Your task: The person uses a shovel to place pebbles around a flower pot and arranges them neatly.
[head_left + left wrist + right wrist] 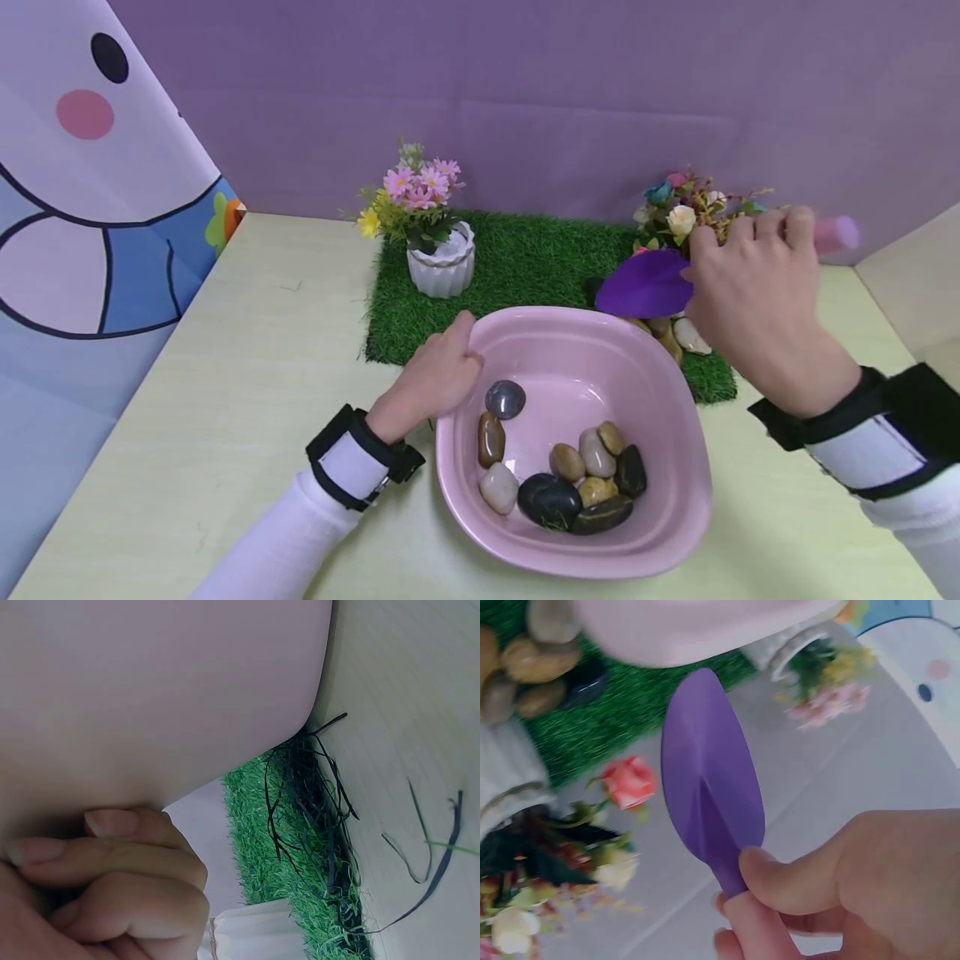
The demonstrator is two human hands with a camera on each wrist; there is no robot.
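Pink basin (551, 404) has its rim (693, 537) held by the left hand (435, 375), apparently for steadiness, while the right hand (761, 304) wraps its fingers (770, 227) round the trowel handle (836, 235), blade (643, 285) unobstructed.

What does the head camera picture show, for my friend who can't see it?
A left hand grips a pink tub of stones while the right hand holds a purple trowel. Behind the tub, a white pot of flowers and more stones sit on green turf, with another bunch of flowers on the right.
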